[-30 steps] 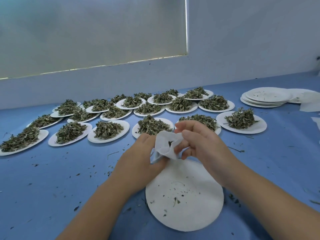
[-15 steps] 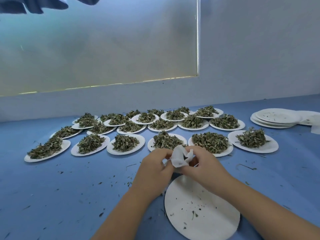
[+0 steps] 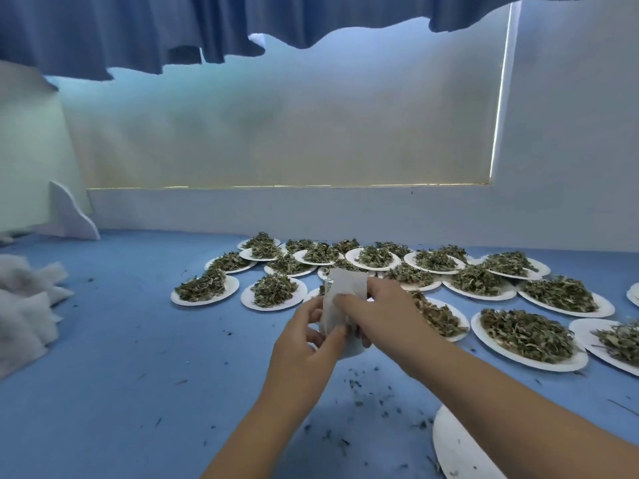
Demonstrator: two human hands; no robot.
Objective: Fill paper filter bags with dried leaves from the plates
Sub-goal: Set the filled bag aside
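Both hands hold a white paper filter bag (image 3: 345, 288) in the air above the blue table. My left hand (image 3: 304, 344) grips its lower left side with curled fingers. My right hand (image 3: 377, 316) pinches the bag from the right, thumb on its front. Behind the hands lie several white paper plates heaped with dried green leaves (image 3: 273, 290). One large heaped plate (image 3: 527, 337) sits at the right. An emptied plate (image 3: 456, 451) with a few crumbs lies at the bottom right, partly under my right forearm.
A pile of white filter bags (image 3: 24, 305) lies at the left edge of the table. Leaf crumbs are scattered over the blue table (image 3: 138, 375). A blue curtain (image 3: 138, 29) hangs across the top. A white wall and a blind stand behind the plates.
The view has swung up and to the left. Both hands have lifted the bag off the emptied plate and carried it left. The pile of bags has come into view.
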